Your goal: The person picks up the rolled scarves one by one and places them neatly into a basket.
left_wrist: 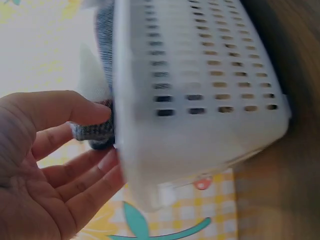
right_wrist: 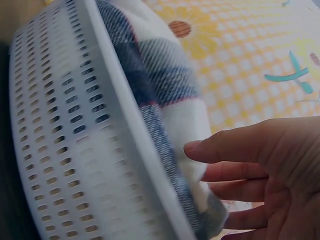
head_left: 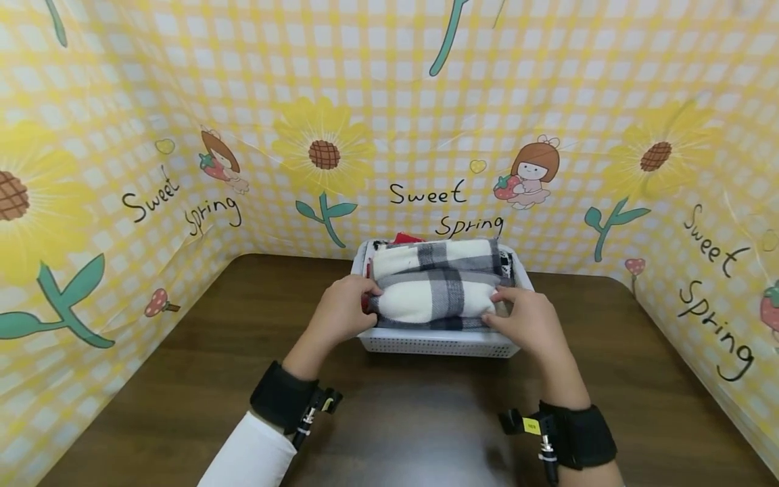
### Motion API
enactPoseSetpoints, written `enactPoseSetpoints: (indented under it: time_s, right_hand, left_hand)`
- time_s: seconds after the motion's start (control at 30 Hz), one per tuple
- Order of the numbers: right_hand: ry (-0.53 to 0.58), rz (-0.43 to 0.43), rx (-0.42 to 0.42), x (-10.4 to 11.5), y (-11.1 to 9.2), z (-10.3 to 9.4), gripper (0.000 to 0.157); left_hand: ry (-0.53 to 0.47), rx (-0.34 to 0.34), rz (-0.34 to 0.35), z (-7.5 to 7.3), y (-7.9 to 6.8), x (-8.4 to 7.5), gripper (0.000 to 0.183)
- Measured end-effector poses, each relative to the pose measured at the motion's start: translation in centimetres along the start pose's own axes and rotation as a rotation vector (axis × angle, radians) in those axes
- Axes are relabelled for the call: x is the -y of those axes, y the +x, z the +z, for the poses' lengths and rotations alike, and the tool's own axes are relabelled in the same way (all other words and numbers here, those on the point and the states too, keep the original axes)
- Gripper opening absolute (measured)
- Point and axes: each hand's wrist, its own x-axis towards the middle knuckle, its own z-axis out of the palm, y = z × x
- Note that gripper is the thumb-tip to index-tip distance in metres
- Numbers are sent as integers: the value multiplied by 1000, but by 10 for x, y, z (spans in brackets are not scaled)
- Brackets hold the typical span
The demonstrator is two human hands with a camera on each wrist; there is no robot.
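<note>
A rolled plaid scarf (head_left: 435,297) in white, grey and dark blue lies at the front of a white perforated basket (head_left: 438,345). Its left end is pinched between the thumb and fingers of my left hand (head_left: 343,308). At the other end my right hand (head_left: 528,318) grips it, thumb in front and fingers bent behind; the right wrist view shows that thumb pressed to the scarf (right_wrist: 185,120). Close to the left hand (left_wrist: 55,165), the basket's wall (left_wrist: 200,125) hides part of the scarf. A second folded plaid bundle (head_left: 435,256) sits behind the first.
Something red (head_left: 408,238) pokes up at the basket's back left, and black-and-white fabric (head_left: 506,260) shows at its right side. The basket stands on a dark brown wooden table (head_left: 243,338), near a yellow checked cloth backdrop (head_left: 255,88) that encloses the back and sides.
</note>
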Motion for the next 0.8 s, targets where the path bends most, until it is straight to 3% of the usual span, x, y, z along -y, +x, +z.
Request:
enactPoseSetpoints:
  time_s: [0.23,0.33,0.43,0.53,0.63,0.8]
  right_hand:
    - [-11,-72,4,12,-19,-20,45]
    - [-11,-88,29,16,-28,-29,48]
    - [-21,-160,64,21,-38,-36,50]
    - [-62,-266,114,25,-48,-41,58]
    - [-102,-346,159,30,-58,-40,68]
    - [-112,-375,209,39,-66,-34,80]
  left_hand:
    - [31,-116,66,-14,-23,-13,46]
    - [22,-168,118,-15,-35,-13,47]
    - [9,-194,177,-18,-46,-14,47]
    - [19,-159,214,-24,-54,-15,51]
    - [58,-77,235,-29,-61,-17,66]
    - [139,59,247,-26,-71,-27,96]
